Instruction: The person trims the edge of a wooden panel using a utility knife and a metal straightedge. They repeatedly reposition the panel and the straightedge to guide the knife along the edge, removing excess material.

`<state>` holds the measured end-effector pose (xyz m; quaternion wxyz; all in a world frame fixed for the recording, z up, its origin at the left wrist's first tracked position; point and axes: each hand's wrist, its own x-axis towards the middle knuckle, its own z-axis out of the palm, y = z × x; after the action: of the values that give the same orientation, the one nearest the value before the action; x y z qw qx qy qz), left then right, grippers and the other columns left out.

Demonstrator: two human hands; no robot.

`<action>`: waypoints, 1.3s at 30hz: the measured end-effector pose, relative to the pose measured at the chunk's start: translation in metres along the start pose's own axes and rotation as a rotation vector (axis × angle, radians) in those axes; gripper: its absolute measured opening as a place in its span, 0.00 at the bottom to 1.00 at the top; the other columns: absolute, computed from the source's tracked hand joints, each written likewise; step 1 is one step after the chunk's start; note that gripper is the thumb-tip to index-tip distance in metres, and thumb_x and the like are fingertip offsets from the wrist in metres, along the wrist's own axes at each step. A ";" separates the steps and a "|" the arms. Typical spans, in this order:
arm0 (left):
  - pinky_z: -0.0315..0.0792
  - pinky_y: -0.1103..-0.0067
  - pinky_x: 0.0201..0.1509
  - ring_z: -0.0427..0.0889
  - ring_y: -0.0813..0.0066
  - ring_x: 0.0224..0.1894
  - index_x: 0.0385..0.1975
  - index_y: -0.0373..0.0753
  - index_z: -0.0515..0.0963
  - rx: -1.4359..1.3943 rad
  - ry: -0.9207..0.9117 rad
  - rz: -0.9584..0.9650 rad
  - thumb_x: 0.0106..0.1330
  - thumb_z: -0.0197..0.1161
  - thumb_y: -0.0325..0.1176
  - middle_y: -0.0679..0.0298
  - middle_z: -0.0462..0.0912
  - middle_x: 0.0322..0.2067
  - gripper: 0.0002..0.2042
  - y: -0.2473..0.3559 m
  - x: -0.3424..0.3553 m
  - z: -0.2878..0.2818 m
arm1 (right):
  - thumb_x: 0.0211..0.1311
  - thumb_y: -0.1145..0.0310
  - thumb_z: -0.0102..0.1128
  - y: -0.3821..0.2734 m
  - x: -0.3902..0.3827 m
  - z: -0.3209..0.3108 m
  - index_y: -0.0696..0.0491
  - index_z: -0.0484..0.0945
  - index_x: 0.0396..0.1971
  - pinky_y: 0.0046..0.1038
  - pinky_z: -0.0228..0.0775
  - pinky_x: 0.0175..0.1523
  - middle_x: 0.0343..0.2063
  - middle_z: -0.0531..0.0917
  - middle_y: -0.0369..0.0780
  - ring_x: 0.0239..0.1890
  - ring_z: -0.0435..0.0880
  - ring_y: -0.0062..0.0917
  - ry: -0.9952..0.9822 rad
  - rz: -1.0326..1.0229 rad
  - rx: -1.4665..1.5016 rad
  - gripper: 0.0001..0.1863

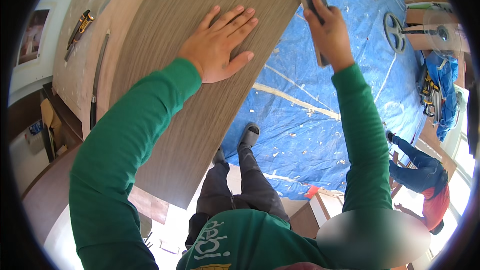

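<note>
- board: lies on the table, hiding its right edge.
- left hand: flat on the board, fingers spread; best pressed firmly, clear of the board's right edge, so nothing slides.
- right hand: wrapped round a block at the board's far right corner; can't tell whether they touch.
- block: probably best kept square to that edge, pressure even, without tipping at the corner.

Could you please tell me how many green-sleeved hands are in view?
2: the left hand rests, fingers spread, on the wood-grain panel; the right hand grips a long block by the panel's right edge.
</note>
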<state>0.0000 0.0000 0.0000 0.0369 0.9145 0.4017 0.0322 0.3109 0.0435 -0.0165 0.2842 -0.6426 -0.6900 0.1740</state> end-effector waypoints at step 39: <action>0.39 0.52 0.85 0.51 0.57 0.84 0.80 0.38 0.58 -0.044 -0.048 0.073 0.77 0.55 0.49 0.56 0.56 0.81 0.36 0.003 0.013 -0.009 | 0.74 0.69 0.62 -0.016 -0.031 0.081 0.49 0.70 0.75 0.34 0.72 0.63 0.55 0.77 0.50 0.56 0.79 0.39 0.420 0.131 0.756 0.31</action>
<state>0.0107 0.0078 0.0092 0.0653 0.9280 0.3662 0.0203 0.2488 0.0216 -0.0753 0.6219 -0.5572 -0.4629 0.2975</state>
